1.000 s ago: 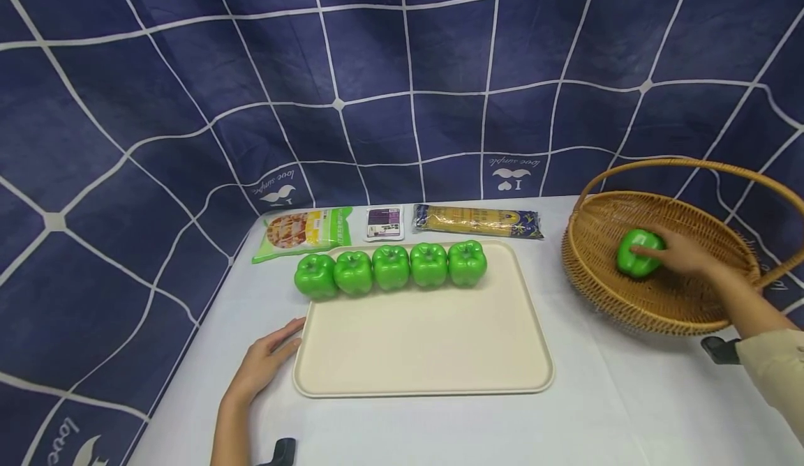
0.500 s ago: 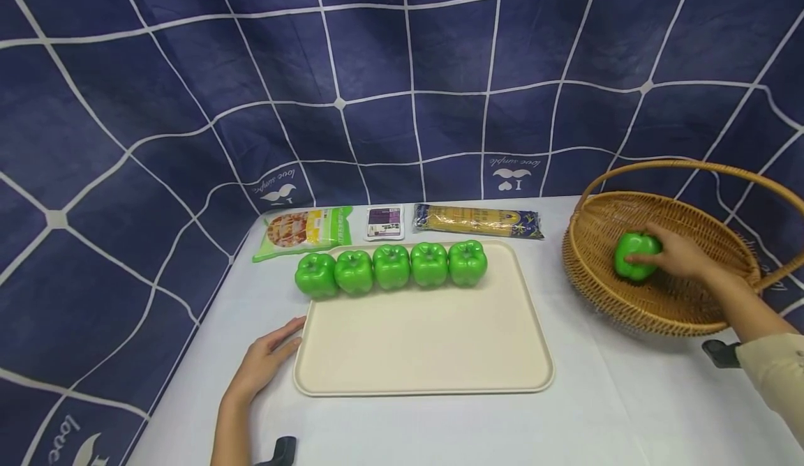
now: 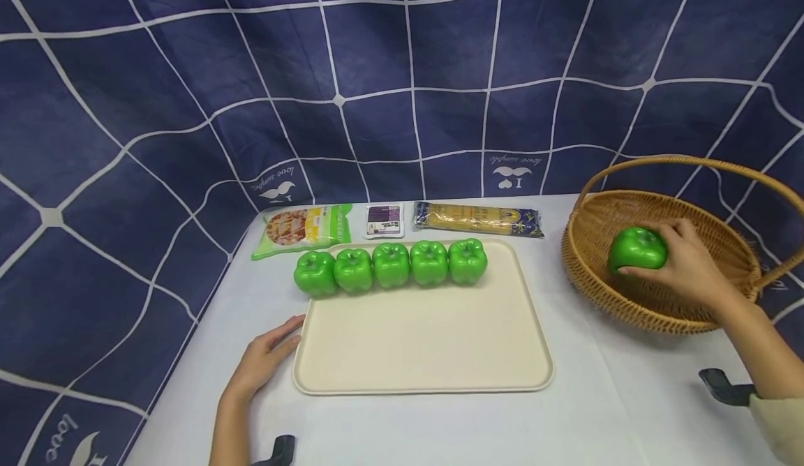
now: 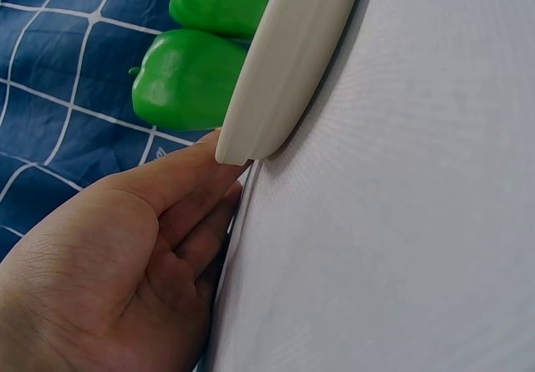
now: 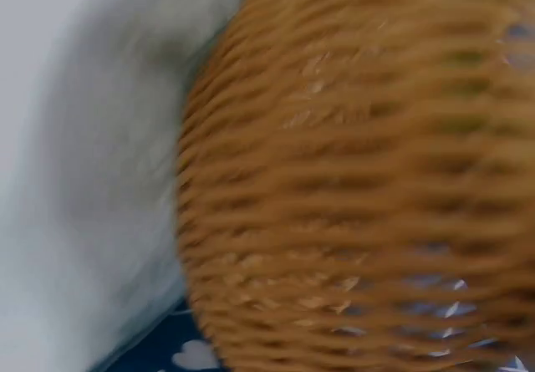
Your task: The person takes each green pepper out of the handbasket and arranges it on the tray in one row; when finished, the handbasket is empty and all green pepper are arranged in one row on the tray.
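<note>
My right hand (image 3: 685, 264) grips a green bell pepper (image 3: 641, 248), thumb on the near side, over the wicker basket (image 3: 587, 295) at the right. In the right wrist view, the basket's woven side (image 5: 334, 171) fills most of the picture, blurred, and the hand itself is out of sight. Resting on the white cloth, my left hand (image 3: 264, 361) touches the left edge of the cream tray (image 3: 421, 347) with extended fingers. The left wrist view has the fingertips at the tray's rim (image 4: 284, 71). A row of several green bell peppers (image 3: 391, 266) lines the tray's far edge.
Behind the tray lie a green food bag (image 3: 301, 230), a small purple-and-white pack (image 3: 384, 221) and a long noodle packet (image 3: 477, 220). A blue checked curtain (image 3: 440, 124) rises behind the table. The basket's tall handle (image 3: 691, 164) arches over its opening.
My right hand has lifted the bell pepper from the basket's bottom and drawn it slightly toward me. The left hand, tray and row of peppers have stayed put.
</note>
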Demonstrator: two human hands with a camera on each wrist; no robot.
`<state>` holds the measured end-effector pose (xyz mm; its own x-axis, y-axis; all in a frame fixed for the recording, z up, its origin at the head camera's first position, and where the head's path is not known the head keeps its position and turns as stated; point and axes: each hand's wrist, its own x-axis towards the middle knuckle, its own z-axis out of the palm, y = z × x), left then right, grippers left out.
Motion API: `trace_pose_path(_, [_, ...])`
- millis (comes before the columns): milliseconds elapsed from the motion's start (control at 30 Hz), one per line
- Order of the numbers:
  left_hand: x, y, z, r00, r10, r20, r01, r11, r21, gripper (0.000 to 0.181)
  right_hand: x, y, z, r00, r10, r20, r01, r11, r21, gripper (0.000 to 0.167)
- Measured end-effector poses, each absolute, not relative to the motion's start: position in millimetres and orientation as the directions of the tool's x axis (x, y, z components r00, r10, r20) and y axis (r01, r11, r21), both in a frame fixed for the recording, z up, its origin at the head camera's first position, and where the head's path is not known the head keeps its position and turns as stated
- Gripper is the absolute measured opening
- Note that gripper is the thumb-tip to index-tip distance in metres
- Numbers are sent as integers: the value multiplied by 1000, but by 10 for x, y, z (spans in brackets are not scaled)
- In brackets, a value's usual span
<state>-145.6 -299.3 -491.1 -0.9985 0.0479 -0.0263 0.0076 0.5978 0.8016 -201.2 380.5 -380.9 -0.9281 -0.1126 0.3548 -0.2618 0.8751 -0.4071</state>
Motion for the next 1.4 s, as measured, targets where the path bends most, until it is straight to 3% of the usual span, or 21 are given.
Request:
trace_pose_path(167, [-1461, -2999, -4924, -998, 50, -30, 5, 591, 807, 47, -1813, 3548, -3679, -878, -110, 466, -317, 863, -394, 85])
trace_pose_path(400, [-1465, -3000, -4931, -999, 41, -33, -2, 600, 800, 46, -1665, 3103, -3535, -739, -158, 655, -468, 820, -330, 85])
trace_pose_path(567, [-1466, -3011, -4943, -998, 46, -31, 2, 592, 806, 46, -1672, 2776, -3471, -699, -216, 682, -554, 766, -326, 86])
trace_pose_path(933, [-1462, -2989, -4943, -999, 37, -28, -1, 589, 808, 46, -2061, 2257, -3914, -782, -348, 517, -577, 717, -391, 78])
trace_pose_path(1200, [-1459, -2982, -4935, -999, 30, -30, -7, 582, 813, 45, -2383, 2165, -4158, -888, -330, 320, -455, 723, -519, 78])
trace_pose_path(1400, [-1452, -2973, -4932, -999, 21, -42, -22, 586, 810, 45, -2494, 2163, -4280, -906, -343, 250, -424, 725, -543, 79])
